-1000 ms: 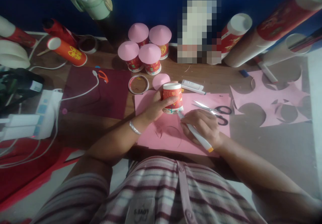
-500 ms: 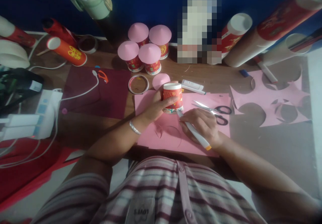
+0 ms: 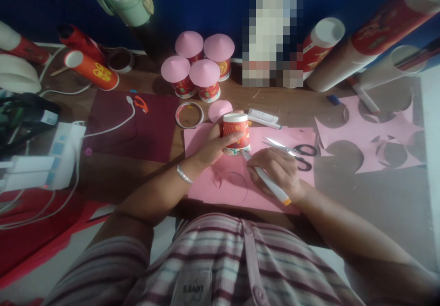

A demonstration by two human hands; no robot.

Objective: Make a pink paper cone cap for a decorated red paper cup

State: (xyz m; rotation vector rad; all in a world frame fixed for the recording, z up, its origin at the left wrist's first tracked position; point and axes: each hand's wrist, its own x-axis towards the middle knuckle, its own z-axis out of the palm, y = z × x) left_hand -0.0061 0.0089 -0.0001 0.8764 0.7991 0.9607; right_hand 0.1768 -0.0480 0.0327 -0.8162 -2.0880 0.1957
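My left hand (image 3: 217, 141) is wrapped round a red paper cup (image 3: 236, 127) with a white band at its top and coloured marks along the white band at its bottom. Between the fingers of my right hand (image 3: 275, 170) is a white marker pen (image 3: 271, 186) with an orange end; its tip is at the cup's lower white band. Both hands are over pink paper sheets (image 3: 220, 193). Scissors (image 3: 292, 152) with black handles lie just beyond my right hand. Behind the cup rests a pink paper cone (image 3: 220, 110), partly hidden.
Several red cups with pink cone tops (image 3: 205, 74) stand at the back. A tape roll (image 3: 189, 115) and another marker (image 3: 263, 119) lie nearer. Cut pink paper (image 3: 371, 134) is at right, a power strip (image 3: 65, 157) with cables at left, tall tubes (image 3: 364, 44) at back right.
My right hand and the marker have shifted very slightly to the right, the tip staying by the cup's lower band. More teal lines show there. My left hand and the cup look still.
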